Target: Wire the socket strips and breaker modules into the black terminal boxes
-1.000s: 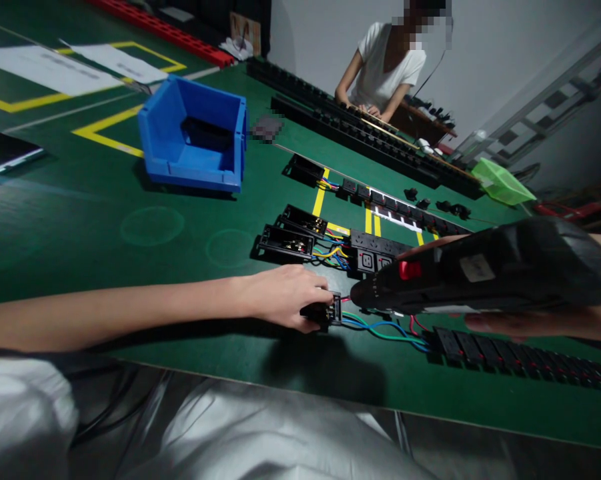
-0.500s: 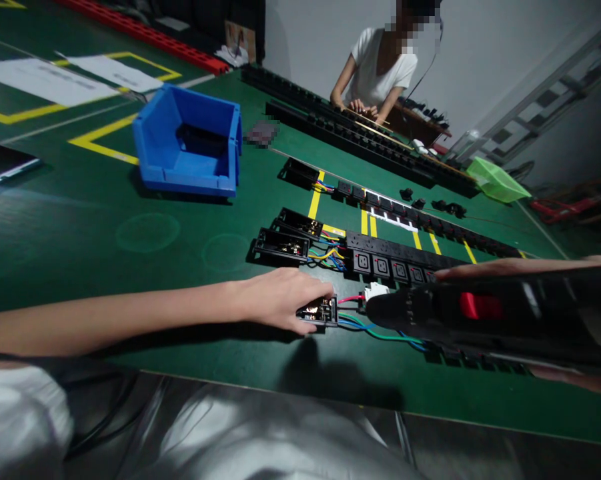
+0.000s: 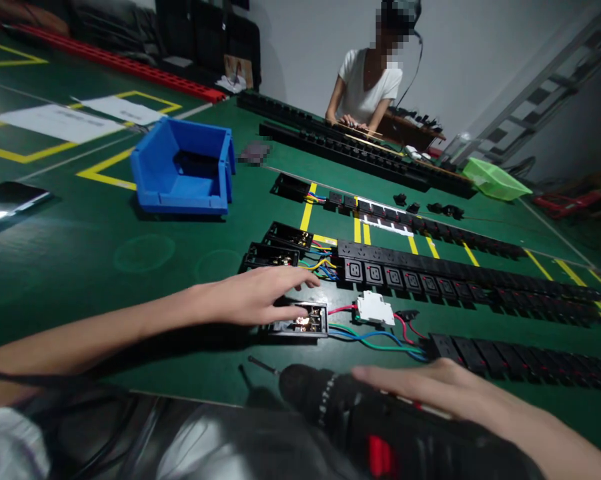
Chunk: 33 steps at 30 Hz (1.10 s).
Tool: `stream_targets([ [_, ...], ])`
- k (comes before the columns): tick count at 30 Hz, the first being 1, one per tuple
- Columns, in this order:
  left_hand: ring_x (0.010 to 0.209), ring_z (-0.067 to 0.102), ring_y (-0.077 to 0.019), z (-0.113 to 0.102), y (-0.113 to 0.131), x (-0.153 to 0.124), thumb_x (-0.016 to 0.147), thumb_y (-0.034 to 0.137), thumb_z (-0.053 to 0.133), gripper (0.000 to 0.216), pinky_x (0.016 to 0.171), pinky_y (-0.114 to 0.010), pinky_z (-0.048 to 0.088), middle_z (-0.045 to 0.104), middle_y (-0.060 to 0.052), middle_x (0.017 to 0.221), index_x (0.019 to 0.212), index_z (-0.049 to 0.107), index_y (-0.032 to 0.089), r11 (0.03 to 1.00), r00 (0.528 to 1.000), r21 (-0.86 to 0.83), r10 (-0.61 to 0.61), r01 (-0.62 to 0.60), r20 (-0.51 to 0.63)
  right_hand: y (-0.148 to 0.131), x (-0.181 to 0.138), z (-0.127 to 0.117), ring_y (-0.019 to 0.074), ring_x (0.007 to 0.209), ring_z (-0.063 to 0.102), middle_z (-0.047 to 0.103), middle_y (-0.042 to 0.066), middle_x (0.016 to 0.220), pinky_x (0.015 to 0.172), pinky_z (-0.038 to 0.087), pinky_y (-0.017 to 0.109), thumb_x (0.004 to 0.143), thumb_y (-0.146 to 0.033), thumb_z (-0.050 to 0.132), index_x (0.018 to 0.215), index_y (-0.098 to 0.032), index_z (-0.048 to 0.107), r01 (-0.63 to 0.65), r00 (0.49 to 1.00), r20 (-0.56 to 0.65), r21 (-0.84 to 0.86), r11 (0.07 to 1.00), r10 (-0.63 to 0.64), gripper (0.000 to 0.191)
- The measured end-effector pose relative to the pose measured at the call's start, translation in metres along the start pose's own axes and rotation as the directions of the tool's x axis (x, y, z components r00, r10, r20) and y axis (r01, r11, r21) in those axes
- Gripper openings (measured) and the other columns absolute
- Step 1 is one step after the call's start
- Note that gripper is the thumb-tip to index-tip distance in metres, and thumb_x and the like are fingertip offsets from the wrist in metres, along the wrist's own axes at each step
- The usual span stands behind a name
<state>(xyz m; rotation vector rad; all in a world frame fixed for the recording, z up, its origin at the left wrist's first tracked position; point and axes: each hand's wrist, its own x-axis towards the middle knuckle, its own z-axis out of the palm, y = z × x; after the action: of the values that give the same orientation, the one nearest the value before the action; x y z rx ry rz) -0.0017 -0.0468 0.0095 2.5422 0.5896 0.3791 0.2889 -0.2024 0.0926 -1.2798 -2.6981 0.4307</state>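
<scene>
My right hand (image 3: pixel 445 393) is closed on a black power drill (image 3: pixel 350 417) with a red switch. Its thin bit points left, low over the table's front edge. My left hand (image 3: pixel 265 293) is open, fingers spread and thumb over a small black terminal box (image 3: pixel 305 320) with copper-coloured contacts inside. Whether the thumb touches the box I cannot tell. A red wire runs from the box to a white module (image 3: pixel 374 309). Green and blue wires (image 3: pixel 375 339) lead on to a black socket strip (image 3: pixel 480 353).
Behind lie more wired socket strips (image 3: pixel 400 277) and their black end boxes. A blue bin (image 3: pixel 180 200) holds a dark item. Across the green table (image 3: pixel 100 287), a person (image 3: pixel 367 93) works at long black strips (image 3: pixel 340 153). A green basket (image 3: pixel 495 179) stands far right.
The drill has swung down and left, away from the white module, toward the front edge. My left hand has loosened from the terminal box, its fingers spreading and lifting.
</scene>
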Motion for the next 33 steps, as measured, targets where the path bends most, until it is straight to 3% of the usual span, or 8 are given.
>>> stream_targets([
  [3,0.116,0.059,-0.019,-0.014,0.006,-0.011,0.098,0.032,0.051,0.031,0.1,-0.032,0.047,0.061,-0.008,0.125,0.127,0.052,0.02,1.0,0.995,-0.014,-0.014,0.012,-0.097,0.002,0.009,0.012,0.0155,0.104,0.066,0.059,0.0,0.134,0.077,0.06,0.021,0.089,-0.03,0.061,0.155,-0.037,0.023,0.052,0.979,0.19,0.139,0.989,-0.078,0.076],
  [8,0.114,0.06,-0.0223,-0.014,0.026,-0.042,0.09,0.033,0.062,0.043,0.096,-0.036,0.051,0.063,-0.011,0.122,0.129,0.049,0.021,0.965,0.959,-0.071,0.239,-0.252,-0.156,0.003,0.034,0.043,0.0217,0.098,0.066,0.062,0.005,0.127,0.079,0.059,0.032,0.086,-0.041,0.067,0.155,-0.034,0.02,0.054,0.982,0.162,0.275,0.96,-0.101,0.083],
  [11,0.115,0.06,-0.025,-0.004,0.046,-0.053,0.085,0.049,0.068,0.061,0.098,-0.04,0.052,0.065,-0.012,0.123,0.135,0.046,0.023,0.898,0.89,0.053,0.441,-0.438,-0.114,-0.005,0.051,0.052,0.0219,0.095,0.066,0.064,0.01,0.119,0.079,0.056,0.033,0.087,-0.032,0.066,0.155,-0.028,0.022,0.08,0.979,0.153,0.33,0.941,-0.137,0.081],
  [17,0.099,0.068,-0.0164,0.013,0.08,-0.039,0.085,0.03,0.066,0.02,0.083,-0.031,0.06,0.075,0.002,0.103,0.104,0.071,0.034,0.766,0.754,0.329,0.628,-0.553,-0.194,-0.018,0.076,0.069,0.0189,0.093,0.064,0.065,0.01,0.111,0.081,0.053,0.031,0.088,-0.021,0.056,0.154,-0.021,0.022,0.108,0.975,0.141,0.38,0.919,-0.173,0.075],
  [24,0.088,0.069,-0.0189,0.044,0.067,-0.053,0.08,0.037,0.061,0.014,0.062,-0.031,0.062,0.074,0.001,0.103,0.08,0.075,0.036,0.603,0.604,0.468,0.779,-0.646,-0.168,-0.021,0.082,0.088,0.0256,0.105,0.062,0.059,0.016,0.124,0.081,0.055,0.038,0.089,-0.03,0.056,0.156,-0.015,0.01,0.2,0.966,0.114,0.245,0.949,-0.233,0.082],
  [25,0.086,0.069,-0.0179,0.05,0.062,-0.061,0.078,0.037,0.061,0.013,0.061,-0.029,0.062,0.074,0.004,0.102,0.078,0.074,0.038,0.6,0.607,0.438,0.782,-0.67,-0.143,-0.021,0.081,0.088,0.0257,0.108,0.061,0.057,0.017,0.129,0.084,0.055,0.037,0.091,-0.032,0.057,0.155,-0.013,0.014,0.218,0.962,0.113,0.237,0.947,-0.25,0.079],
  [28,0.078,0.069,-0.014,0.067,0.047,-0.087,0.071,0.032,0.064,0.023,0.064,-0.025,0.062,0.074,0.01,0.095,0.084,0.071,0.049,0.761,0.786,0.302,0.616,-0.574,-0.059,-0.017,0.075,0.088,0.0256,0.12,0.056,0.047,0.017,0.143,0.094,0.053,0.036,0.094,-0.041,0.055,0.15,-0.014,0.029,0.264,0.951,0.109,0.197,0.944,-0.289,0.067],
  [33,0.083,0.065,-0.0142,0.078,0.034,-0.119,0.069,0.026,0.068,0.015,0.071,-0.026,0.062,0.073,0.007,0.09,0.076,0.073,0.039,0.682,0.674,0.496,0.701,-0.537,-0.235,-0.004,0.062,0.097,0.0252,0.119,0.056,0.047,0.012,0.145,0.096,0.053,0.039,0.098,-0.044,0.047,0.142,-0.016,0.042,0.321,0.941,0.082,0.094,0.942,-0.329,0.053],
])
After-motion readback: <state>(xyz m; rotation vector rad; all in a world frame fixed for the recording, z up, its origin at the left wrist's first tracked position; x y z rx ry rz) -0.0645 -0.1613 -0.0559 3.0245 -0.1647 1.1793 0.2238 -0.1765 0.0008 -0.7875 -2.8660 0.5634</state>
